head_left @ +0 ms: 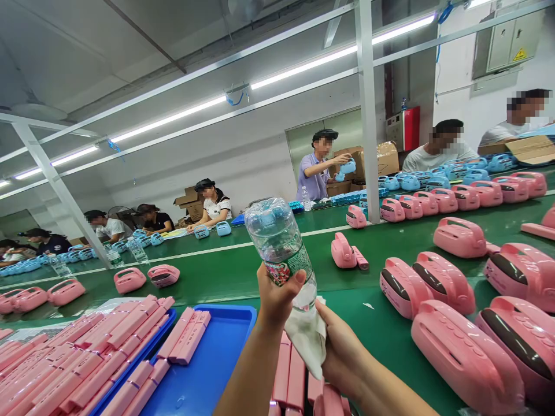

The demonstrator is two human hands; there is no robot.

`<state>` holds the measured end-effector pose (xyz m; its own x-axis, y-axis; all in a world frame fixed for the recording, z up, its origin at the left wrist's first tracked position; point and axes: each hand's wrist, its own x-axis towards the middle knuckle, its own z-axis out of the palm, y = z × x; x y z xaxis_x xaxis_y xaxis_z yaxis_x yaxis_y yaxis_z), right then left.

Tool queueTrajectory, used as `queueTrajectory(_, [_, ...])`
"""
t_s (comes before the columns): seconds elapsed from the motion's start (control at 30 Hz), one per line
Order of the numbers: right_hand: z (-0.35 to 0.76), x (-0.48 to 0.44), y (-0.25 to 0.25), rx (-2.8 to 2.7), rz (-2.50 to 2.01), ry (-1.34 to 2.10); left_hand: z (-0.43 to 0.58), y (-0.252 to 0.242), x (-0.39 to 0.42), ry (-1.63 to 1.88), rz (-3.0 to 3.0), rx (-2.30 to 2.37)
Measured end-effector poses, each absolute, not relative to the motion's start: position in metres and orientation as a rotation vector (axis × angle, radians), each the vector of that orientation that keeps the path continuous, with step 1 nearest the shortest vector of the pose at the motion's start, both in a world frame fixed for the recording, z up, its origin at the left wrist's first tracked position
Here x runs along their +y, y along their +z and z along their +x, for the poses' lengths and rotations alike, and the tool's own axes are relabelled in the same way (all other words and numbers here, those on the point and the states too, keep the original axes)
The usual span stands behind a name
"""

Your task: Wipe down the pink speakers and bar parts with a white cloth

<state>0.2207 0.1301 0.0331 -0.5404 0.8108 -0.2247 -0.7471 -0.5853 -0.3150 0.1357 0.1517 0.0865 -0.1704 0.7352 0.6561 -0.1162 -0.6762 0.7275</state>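
Observation:
My left hand (276, 297) is wrapped round a clear plastic bottle (275, 234) with a green and red label, held tilted with its base up. The bottle's lower end meets a white cloth or tissue (306, 341), which hangs in a point. My right hand (342, 349) grips that cloth from the right, its fingers mostly hidden behind it. Below my hands lie several pink bar-shaped parts (289, 370). To the right stand pink handled cases with dark front panels, one pink case (463, 346) being closest.
Left of my arms, a blue tray (191, 387) holds pink bars, beside a large pile of pink bars (73, 370). A green conveyor belt (243, 268) crosses ahead, carrying pink cases. A metal post (367, 115) rises beyond. Co-workers sit across the belt; one person (314, 173) holds a blue case.

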Motion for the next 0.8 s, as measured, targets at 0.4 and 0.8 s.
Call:
queueTrajectory(0.4, [0.223,0.125,0.037,-0.278,-0.406,2.175,0.133,0.083,0.154,1.921,1.509,0.753])
queueTrajectory(0.8, [0.235,0.145,0.035,-0.452,-0.635,1.985,0.139,0.071,0.142,1.765,1.484,0.836])
